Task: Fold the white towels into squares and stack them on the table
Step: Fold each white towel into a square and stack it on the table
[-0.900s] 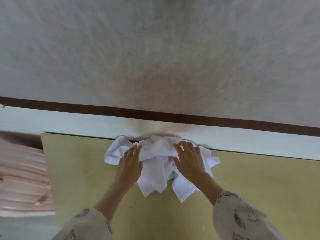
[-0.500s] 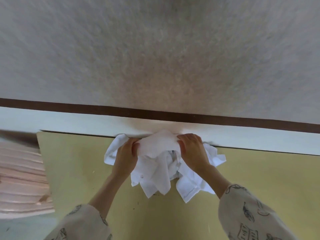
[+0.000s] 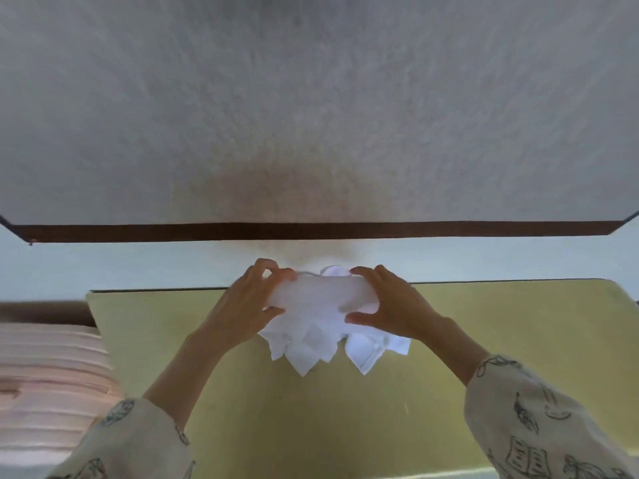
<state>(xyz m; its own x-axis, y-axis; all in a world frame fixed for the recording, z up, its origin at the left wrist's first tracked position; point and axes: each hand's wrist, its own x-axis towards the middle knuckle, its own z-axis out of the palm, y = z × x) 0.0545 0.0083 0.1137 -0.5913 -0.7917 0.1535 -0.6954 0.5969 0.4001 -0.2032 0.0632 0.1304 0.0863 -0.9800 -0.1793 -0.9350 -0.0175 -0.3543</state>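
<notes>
While the fingers (image 3: 266, 271) of the left hand (image 3: 247, 305) were curled over the far edge and its thumb pressed into the near side, a bundle of crumpled white towels (image 3: 321, 316) was gripped from the left. The same bundle was held from the right by the right hand (image 3: 394, 305), fingers hooked on top, thumb underneath. Pointed corners were left hanging toward the yellow-green table (image 3: 484, 340). Patterned sleeves (image 3: 539, 426) were seen nearest, and pink folded fabric (image 3: 45, 382) lay at the left.

No text, label or number can be read; the sleeves (image 3: 539, 426) carry only drawn doodles.
</notes>
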